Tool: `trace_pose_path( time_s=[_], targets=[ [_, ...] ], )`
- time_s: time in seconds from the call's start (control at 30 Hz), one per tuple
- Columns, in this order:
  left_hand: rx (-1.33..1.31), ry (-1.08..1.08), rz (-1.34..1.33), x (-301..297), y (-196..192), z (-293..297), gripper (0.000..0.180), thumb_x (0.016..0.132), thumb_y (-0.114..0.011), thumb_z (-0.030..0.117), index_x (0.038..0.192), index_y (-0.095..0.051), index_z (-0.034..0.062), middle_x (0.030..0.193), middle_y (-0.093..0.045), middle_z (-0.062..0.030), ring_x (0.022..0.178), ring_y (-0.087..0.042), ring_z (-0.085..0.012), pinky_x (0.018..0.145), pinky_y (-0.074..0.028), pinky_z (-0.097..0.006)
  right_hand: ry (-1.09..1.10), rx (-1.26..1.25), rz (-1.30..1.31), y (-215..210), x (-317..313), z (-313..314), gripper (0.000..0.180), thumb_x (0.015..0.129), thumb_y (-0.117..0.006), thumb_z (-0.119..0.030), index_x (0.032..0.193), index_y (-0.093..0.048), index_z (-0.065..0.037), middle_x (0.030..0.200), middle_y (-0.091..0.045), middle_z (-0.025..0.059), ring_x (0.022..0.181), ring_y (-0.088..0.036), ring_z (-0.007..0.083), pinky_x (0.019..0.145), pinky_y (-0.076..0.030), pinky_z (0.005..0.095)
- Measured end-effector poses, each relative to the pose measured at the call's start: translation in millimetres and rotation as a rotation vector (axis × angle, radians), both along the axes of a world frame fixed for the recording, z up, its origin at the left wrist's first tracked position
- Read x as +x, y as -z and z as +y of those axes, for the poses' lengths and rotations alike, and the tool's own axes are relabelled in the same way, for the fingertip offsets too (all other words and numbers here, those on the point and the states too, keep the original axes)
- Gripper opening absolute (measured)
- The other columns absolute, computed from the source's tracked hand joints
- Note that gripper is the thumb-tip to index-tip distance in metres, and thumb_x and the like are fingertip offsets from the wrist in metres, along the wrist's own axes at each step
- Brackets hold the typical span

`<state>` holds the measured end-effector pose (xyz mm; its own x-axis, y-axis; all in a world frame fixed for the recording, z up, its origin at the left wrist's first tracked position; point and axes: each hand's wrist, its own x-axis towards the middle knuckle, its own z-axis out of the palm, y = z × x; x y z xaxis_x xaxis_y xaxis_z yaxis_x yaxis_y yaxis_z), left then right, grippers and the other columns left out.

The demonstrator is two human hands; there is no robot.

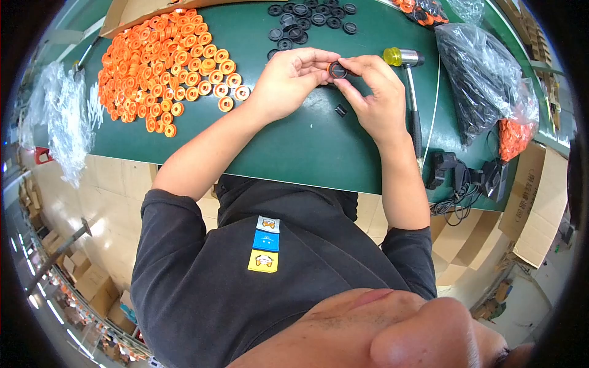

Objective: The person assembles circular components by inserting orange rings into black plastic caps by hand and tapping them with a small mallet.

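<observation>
Between my two hands, over the far half of the green table, is a small round black cap (338,70) with a little orange showing at its edge. My left hand (293,81) has its fingertips closed on the cap's left side. The thumb and forefinger of my right hand (379,92) pinch it from the right. Just below the cap, a small black piece (340,110) lies on the table. Beyond my hands are several loose black round caps (319,19). A large heap of orange round wheel-like parts (162,64) spreads to the left of my left hand.
To the right of my right hand lies a mallet (405,57) with a yellow end and black grip. Farther right are a plastic bag of black parts (469,80), a bag of orange parts (514,138) and black cables (463,190). Clear plastic (58,116) hangs over the left edge.
</observation>
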<state>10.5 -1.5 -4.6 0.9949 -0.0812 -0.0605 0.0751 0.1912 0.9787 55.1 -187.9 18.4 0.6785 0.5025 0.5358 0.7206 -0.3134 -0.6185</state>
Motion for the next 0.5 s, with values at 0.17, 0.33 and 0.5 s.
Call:
trace_pose_path(
  time_s=[0.17, 0.33, 0.5],
  targets=[
    [-0.01, 0.003, 0.02, -0.6, -1.5, 0.2, 0.033, 0.094, -0.057, -0.004, 0.126, -0.062, -0.0059, 0.111, -0.069, -0.0097, 0.097, -0.066, -0.0122, 0.092, -0.054, -0.027, 0.006, 0.016, 0.038, 0.6, -1.2, -0.2, 0.028, 0.075, -0.081, -0.003, 0.101, -0.07, 0.0, 0.095, -0.069, 0.0133, 0.086, -0.069, 0.0289, 0.075, -0.056, 0.0347],
    [-0.028, 0.044, 0.031, 0.5, -2.3, 4.5, 0.034, 0.097, -0.059, 0.001, 0.13, -0.059, -0.0037, 0.112, -0.069, -0.0087, 0.1, -0.065, -0.0123, 0.092, -0.052, -0.027, 0.001, 0.027, 0.033, 1.9, -1.5, 0.6, 0.029, 0.074, -0.081, -0.003, 0.1, -0.069, 0.001, 0.093, -0.067, 0.0136, 0.084, -0.068, 0.0297, 0.074, -0.056, 0.0349],
    [-0.014, 0.004, 0.062, 0.6, -4.6, 3.3, 0.029, 0.098, -0.063, 0.009, 0.124, -0.062, -0.0036, 0.107, -0.071, -0.0078, 0.097, -0.065, -0.0114, 0.088, -0.052, -0.026, -0.001, 0.029, -0.019, 4.6, -1.9, 1.5, 0.03, 0.074, -0.081, -0.003, 0.1, -0.069, 0.001, 0.095, -0.067, 0.0137, 0.085, -0.068, 0.0301, 0.074, -0.056, 0.035]
  ],
)
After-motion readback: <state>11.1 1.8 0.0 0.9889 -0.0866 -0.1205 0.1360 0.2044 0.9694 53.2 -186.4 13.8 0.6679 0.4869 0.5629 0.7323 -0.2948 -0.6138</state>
